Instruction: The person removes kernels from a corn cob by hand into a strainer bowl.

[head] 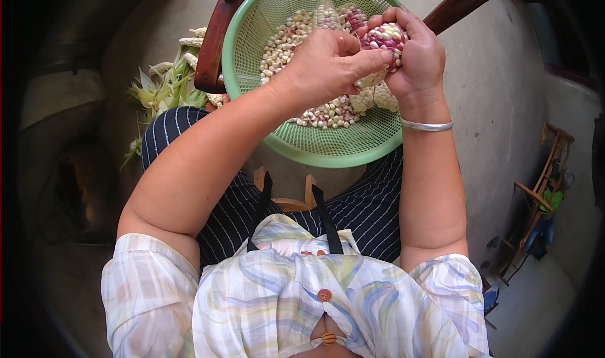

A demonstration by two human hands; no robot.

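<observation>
My right hand (420,58), with a silver bangle at the wrist, holds an ear of corn (385,39) with purple and cream kernels. My left hand (326,65) reaches across to the same ear, its fingers curled and its thumb tip pressed on the kernels; the fingertips are partly hidden. Both hands are above a green plastic colander basket (307,158). In it lie many loose, mostly cream kernels (331,114). A pale ear (326,15) and a purple-speckled ear (352,16) lie at the far side. Further pale ears (386,97) are under my hands.
Dark red wooden furniture (210,50) stands against the basket. Green husks (168,91) and stripped cobs (191,41) lie on the concrete floor to the left. A wooden frame (539,202) stands far right, with a green and blue-clothed figure (543,221) beside it, too small to make out.
</observation>
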